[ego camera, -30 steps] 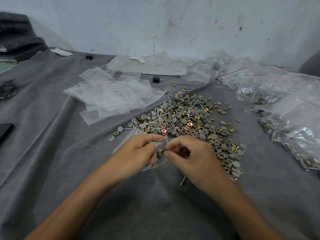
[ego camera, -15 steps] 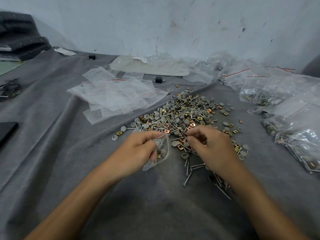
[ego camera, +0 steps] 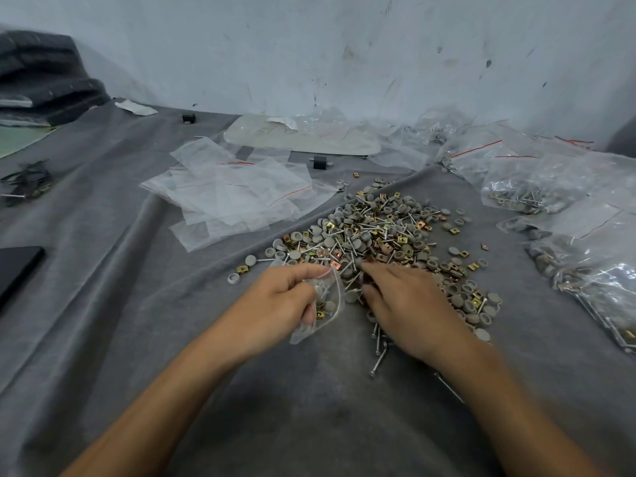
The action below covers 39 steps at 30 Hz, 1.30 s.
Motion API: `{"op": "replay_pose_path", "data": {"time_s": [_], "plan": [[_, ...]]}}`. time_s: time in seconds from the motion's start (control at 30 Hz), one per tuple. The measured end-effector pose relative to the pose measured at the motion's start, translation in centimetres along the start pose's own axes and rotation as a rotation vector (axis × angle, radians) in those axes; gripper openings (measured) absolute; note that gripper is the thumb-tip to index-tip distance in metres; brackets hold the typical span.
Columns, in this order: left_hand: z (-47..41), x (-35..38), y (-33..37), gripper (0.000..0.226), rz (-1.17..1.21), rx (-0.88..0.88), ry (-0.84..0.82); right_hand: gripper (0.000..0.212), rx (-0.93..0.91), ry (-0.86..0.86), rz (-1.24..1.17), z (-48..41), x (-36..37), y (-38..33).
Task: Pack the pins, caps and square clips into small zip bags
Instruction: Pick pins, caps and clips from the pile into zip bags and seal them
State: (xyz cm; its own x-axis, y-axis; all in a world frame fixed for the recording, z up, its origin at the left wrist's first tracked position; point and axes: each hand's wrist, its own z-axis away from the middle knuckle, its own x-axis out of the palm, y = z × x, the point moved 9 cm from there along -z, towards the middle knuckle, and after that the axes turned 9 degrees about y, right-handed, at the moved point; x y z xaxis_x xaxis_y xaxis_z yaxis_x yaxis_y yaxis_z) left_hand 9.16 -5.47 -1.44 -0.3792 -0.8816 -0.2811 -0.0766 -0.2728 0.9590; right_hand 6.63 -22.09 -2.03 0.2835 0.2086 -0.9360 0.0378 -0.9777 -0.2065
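A heap (ego camera: 378,232) of grey round caps, metal pins and brass square clips lies on the grey cloth in the middle. My left hand (ego camera: 275,304) pinches the mouth of a small clear zip bag (ego camera: 325,306) that holds a few caps, pins and a clip. My right hand (ego camera: 402,304) lies palm down on the near edge of the heap, fingertips spread among the parts; whether they pinch anything is hidden. Several loose pins (ego camera: 378,352) lie just below that hand.
A stack of empty zip bags (ego camera: 234,194) lies left of the heap. Filled bags (ego camera: 516,197) crowd the right side, with more (ego camera: 592,270) near the right edge. A black flat object (ego camera: 17,266) sits at the far left. The wall stands behind.
My right hand has left the bag's mouth and moved up and right onto the heap's near edge. The left hand still holds the bag, nearly in place.
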Motion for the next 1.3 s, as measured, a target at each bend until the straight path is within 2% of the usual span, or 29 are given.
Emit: {"op": "replay_pose_path", "data": {"time_s": [0.2,0.37,0.5,0.73,0.93,1.03,1.17,1.3], "plan": [[-0.4,-1.0,-0.5,0.044,0.023,0.014,0.053,0.025,-0.108,0.023,-0.22,3.0,-1.2,-3.7],[-0.6,-1.3,-0.8,0.04,0.053,0.016,0.057,0.027,-0.088,-0.035,-0.333,3.2,-1.5,-3.6],[-0.7,-1.3,-0.7,0.041,0.033,0.025,0.049,0.027,-0.002,-0.02,-0.375,2.7,-1.8,-1.9],[-0.4,-1.3,-0.5,0.045,0.011,0.01,0.049,0.03,0.077,0.061,-0.364,2.4,-2.8,0.2],[-0.2,-0.1,-0.2,0.042,-0.012,-0.001,0.012,0.031,0.073,0.291,-0.599,2.6,-4.7,-1.1],[-0.1,0.1,-0.2,0.042,-0.042,0.003,0.004,0.027,0.074,0.278,-0.725,2.9,-4.0,-2.5],[-0.1,0.2,0.0,0.043,-0.048,0.008,0.003,0.022,0.008,0.279,-0.73,3.1,-3.4,-4.4],[-0.1,0.0,0.0,0.042,-0.021,0.006,0.009,0.019,0.051,0.288,-0.822,2.9,-3.5,-4.0]]}}
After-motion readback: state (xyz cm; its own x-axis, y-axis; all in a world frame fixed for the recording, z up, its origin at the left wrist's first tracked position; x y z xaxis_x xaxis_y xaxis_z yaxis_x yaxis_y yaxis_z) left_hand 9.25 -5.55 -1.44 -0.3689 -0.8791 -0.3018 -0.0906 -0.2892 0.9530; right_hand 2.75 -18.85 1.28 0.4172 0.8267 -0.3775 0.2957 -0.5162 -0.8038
